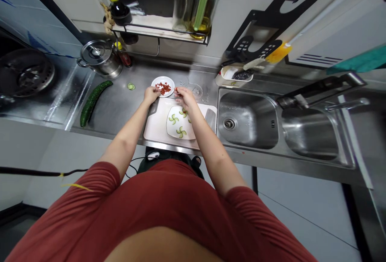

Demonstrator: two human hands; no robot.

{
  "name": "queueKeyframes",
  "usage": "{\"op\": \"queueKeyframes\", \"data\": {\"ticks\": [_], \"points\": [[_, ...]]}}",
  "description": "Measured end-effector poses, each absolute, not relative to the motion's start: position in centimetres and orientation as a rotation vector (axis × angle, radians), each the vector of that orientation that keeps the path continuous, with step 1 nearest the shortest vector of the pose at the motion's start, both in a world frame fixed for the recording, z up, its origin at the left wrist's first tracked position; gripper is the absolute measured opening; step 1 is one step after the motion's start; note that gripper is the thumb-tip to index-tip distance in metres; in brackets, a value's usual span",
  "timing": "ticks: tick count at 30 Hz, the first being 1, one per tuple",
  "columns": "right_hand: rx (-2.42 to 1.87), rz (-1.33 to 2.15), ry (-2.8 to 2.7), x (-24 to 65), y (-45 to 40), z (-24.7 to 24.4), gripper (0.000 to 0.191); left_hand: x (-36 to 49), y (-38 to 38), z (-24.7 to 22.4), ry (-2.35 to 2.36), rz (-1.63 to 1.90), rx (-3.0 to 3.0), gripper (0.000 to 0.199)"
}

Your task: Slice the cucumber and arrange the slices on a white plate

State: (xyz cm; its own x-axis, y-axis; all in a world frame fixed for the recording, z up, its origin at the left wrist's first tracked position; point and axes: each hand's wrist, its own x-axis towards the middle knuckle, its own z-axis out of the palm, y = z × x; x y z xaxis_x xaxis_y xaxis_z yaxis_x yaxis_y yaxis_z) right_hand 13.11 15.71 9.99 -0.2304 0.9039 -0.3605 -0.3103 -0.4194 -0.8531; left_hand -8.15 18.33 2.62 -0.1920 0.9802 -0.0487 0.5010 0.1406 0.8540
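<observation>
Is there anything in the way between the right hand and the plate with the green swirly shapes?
No, nothing I can see blocks the right hand. It's right by the far edge of the squarish plate. The arm hides part of the plate, so I can't check there.

Brushed, glossy metal counter (138, 73), shiny metal sinks (250, 111), smooth glossy white plate (177, 134), matt red cloth sleeves (105, 173).

Plate (171, 130) on board (157, 127), left of sink (247, 119).
</observation>
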Motion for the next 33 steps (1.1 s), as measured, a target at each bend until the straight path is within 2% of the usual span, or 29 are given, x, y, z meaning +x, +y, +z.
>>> {"op": "queueKeyframes", "data": {"ticks": [3,6,9,18,24,28,33], "points": [[-1.094,1.781,-0.855,13.3,15.1,10.6,0.027,-7.9,18.4,2.3,1.722,1.093,1.31,0.025],[-1.11,1.736,-0.918,13.7,14.6,11.1,0.03,-7.7,18.5,2.4,1.693,1.117,1.262,0.02],[-1.136,1.705,-0.929,14.1,14.2,11.2,0.031,-7.8,18.4,2.8,1.722,1.101,1.27,0.016],[-1.204,1.594,-0.952,15.4,13.5,9.9,0.031,-7.4,17.4,5.7,1.886,1.209,1.155,0.022],[-1.271,1.371,-1.049,15.6,12.5,9.3,0.027,-2.1,15.0,7.5,1.567,1.244,1.017,0.015],[-1.304,1.208,-1.132,16.0,11.9,9.5,0.028,1.4,12.6,8.3,1.367,1.138,1.046,0.02],[-1.297,1.154,-1.115,16.6,11.1,9.9,0.029,3.6,10.8,9.8,1.31,1.192,1.192,0.025]]}}
